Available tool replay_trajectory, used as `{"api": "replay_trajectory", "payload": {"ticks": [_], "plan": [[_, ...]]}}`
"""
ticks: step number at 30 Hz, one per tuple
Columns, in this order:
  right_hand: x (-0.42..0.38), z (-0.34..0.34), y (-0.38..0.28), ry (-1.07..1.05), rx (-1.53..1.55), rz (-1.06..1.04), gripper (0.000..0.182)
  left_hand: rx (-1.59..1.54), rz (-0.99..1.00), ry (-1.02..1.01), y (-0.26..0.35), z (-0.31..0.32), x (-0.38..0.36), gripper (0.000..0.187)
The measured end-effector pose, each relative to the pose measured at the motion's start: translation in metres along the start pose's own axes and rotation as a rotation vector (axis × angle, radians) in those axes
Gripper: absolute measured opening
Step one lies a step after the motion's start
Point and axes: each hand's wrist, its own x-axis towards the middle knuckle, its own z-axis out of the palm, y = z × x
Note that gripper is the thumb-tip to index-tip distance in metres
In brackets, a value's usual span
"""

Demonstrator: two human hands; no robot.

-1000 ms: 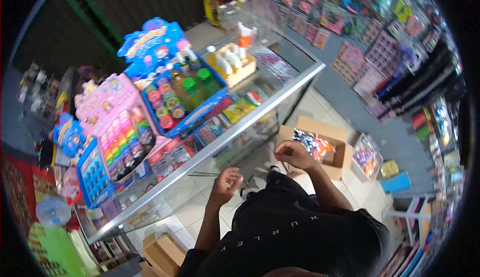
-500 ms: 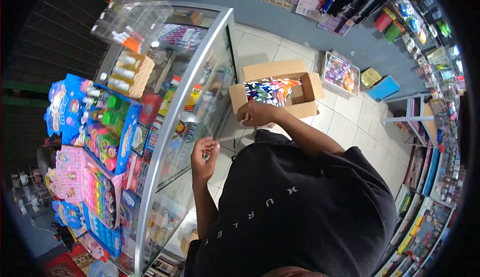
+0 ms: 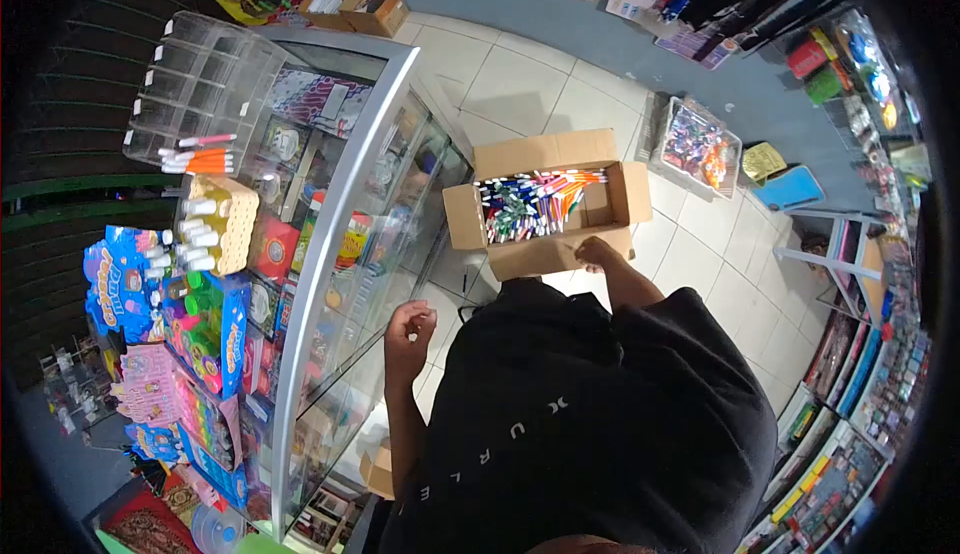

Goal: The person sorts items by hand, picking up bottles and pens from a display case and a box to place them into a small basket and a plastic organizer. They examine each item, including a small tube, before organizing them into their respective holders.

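A cardboard box (image 3: 612,204) with its flaps folded out lies on the tiled floor in front of me. Many slim pens (image 3: 540,204), with white, orange, blue and green parts, fill its left and middle. My right hand (image 3: 597,256) is over the near flap (image 3: 530,257), fingers bunched and pointing left; whether it grips the flap or a small item is hidden. My left hand (image 3: 408,339) hangs beside the glass display case (image 3: 345,184), its fingers curled toward the thumb in a loose ring with nothing visible inside.
On the case stand a clear divided rack (image 3: 195,89) with orange pens, a basket of white-capped bottles (image 3: 235,224) and blue candy display boxes (image 3: 235,324). Beyond the box is a plastic bin (image 3: 700,149) of colourful items. A grey stool (image 3: 830,254) and stocked shelves (image 3: 850,434) line the right.
My right hand has moved right, from the pens at the box's left end to the near flap. My left hand's fingers have curled closer together. The view has shifted slightly.
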Motion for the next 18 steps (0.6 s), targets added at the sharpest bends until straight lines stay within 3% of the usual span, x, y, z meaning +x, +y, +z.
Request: {"api": "replay_trajectory", "payload": {"ticks": [7, 10, 13, 16, 18], "plan": [[0.057, 0.013, 0.005, -0.080, 0.184, -0.192, 0.017, 0.057, -0.236, -0.025, 0.016, 0.039, 0.002, 0.024], [0.085, 0.005, -0.023, -0.132, -0.141, -0.391, 0.019, 0.007, -0.264, 0.028, 0.015, 0.048, -0.001, 0.023], [0.095, -0.002, -0.047, 0.003, -0.090, -0.505, 0.026, -0.007, -0.292, 0.058, 0.011, 0.053, -0.005, 0.022], [0.091, -0.009, -0.083, 0.084, 0.068, -0.399, 0.026, -0.016, -0.326, 0.080, 0.012, 0.055, -0.009, 0.022], [0.104, -0.002, -0.087, 0.272, -0.084, -0.598, 0.026, -0.019, -0.338, 0.103, 0.012, 0.056, -0.012, 0.022]]}}
